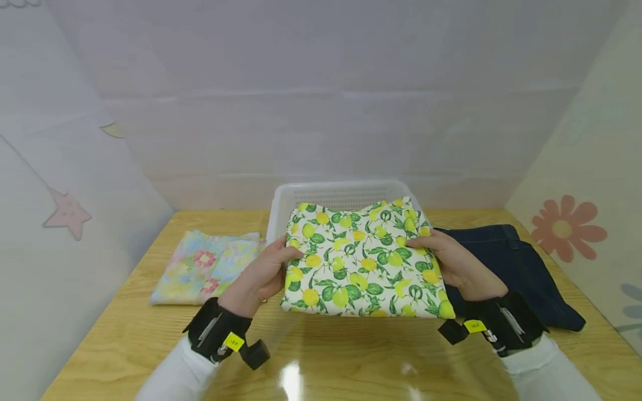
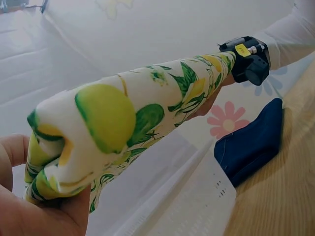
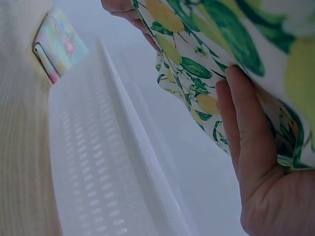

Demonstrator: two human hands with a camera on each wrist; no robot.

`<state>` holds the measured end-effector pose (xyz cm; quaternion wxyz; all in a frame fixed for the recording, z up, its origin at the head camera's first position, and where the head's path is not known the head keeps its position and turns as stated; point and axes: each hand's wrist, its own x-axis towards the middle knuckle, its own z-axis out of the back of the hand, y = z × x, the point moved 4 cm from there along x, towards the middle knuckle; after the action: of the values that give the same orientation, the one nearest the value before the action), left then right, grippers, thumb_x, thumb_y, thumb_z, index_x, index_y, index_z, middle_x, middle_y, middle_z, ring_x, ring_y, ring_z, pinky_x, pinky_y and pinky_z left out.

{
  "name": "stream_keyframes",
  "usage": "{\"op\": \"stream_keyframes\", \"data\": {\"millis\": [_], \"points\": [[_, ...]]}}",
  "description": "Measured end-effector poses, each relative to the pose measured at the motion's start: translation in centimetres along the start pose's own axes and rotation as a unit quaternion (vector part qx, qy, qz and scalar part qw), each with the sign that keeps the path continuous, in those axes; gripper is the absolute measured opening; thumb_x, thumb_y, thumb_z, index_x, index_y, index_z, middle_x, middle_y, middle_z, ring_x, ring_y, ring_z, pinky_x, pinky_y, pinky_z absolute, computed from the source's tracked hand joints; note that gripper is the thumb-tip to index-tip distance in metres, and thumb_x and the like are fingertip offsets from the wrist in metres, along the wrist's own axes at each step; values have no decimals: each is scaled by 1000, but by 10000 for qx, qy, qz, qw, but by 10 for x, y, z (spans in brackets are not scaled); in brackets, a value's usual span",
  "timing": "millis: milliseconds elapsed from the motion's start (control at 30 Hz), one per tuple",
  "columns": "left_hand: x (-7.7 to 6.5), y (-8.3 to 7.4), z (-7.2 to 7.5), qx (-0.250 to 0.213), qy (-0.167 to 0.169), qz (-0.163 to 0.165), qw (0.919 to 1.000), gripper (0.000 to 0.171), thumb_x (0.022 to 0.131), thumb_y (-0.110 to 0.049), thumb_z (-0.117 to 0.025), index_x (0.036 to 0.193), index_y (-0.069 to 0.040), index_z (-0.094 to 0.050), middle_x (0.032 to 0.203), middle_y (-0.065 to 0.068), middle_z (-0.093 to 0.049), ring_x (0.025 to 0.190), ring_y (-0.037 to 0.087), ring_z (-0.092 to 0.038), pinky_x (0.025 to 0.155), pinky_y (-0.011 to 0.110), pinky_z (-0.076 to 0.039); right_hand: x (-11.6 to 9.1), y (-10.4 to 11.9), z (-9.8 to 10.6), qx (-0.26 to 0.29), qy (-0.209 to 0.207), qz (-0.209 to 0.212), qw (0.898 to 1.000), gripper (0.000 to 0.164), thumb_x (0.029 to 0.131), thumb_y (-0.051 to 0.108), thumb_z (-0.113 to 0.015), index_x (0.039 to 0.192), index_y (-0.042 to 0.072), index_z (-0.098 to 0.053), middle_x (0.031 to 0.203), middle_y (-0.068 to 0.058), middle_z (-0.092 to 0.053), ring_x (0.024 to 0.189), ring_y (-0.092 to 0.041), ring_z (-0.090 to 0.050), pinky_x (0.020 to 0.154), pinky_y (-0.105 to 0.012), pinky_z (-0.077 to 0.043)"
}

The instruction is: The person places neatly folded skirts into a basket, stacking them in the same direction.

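Note:
A folded cloth (image 1: 361,267), white with yellow lemons and green leaves, is stretched level between both hands. My left hand (image 1: 263,270) grips its left edge, thumb on top. At the opposite edge, my right hand (image 1: 453,264) holds it with the thumb above and, in the right wrist view, long fingers (image 3: 251,128) supporting its underside. Layers of the fold show at the pinched end of the lemon-print cloth (image 2: 103,128) in the left wrist view. Behind and beneath it stands a white perforated plastic basket (image 1: 341,187), whose front is mostly hidden by the cloth.
Left of the basket, a folded pastel cloth (image 1: 193,264) with pink flowers lies on the wooden table (image 1: 125,345). Dark blue folded denim (image 1: 531,278) lies to the right, partly behind my right wrist. Pale sheets with printed shapes (image 1: 326,133) hang around the table's back and sides.

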<state>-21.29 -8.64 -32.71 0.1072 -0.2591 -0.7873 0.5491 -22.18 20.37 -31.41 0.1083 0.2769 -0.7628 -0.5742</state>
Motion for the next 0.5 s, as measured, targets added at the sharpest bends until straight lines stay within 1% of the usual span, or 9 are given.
{"op": "stream_keyframes", "data": {"millis": [133, 233, 367, 500], "points": [[15, -13, 4, 266, -324, -88, 9991, 62, 94, -4, -38, 151, -15, -16, 134, 7, -47, 107, 11, -58, 90, 30, -50, 13, 13, 5, -332, -430, 94, 9985, 36, 100, 13, -45, 132, 21, -30, 104, 0, -65, 92, -15, -69, 79, -33, -56], [25, -25, 6, 517, -499, -252, 9971, 62, 93, -1, -38, 151, -13, -18, 136, 9, -44, 108, 12, -56, 90, 29, -48, 24, 26, 8, -526, -768, 267, 9953, 33, 99, 13, -48, 128, 21, -35, 102, 3, -65, 90, -13, -69, 78, -31, -57], [37, -40, 5, 813, -671, -536, 9930, 62, 93, 3, -39, 150, -11, -19, 142, 13, -39, 119, 20, -50, 96, 32, -45, 36, 41, 11, -750, -1082, 555, 9897, 31, 98, 14, -51, 126, 20, -38, 101, 7, -64, 89, -9, -68, 78, -27, -56], [46, -47, 6, 1043, -985, -759, 9867, 57, 94, 4, -40, 147, -7, -23, 144, 16, -39, 128, 28, -44, 102, 38, -42, 44, 49, 13, -963, -1479, 745, 9815, 40, 96, 18, -55, 132, 18, -36, 104, 8, -61, 90, -5, -66, 79, -23, -54]]}}
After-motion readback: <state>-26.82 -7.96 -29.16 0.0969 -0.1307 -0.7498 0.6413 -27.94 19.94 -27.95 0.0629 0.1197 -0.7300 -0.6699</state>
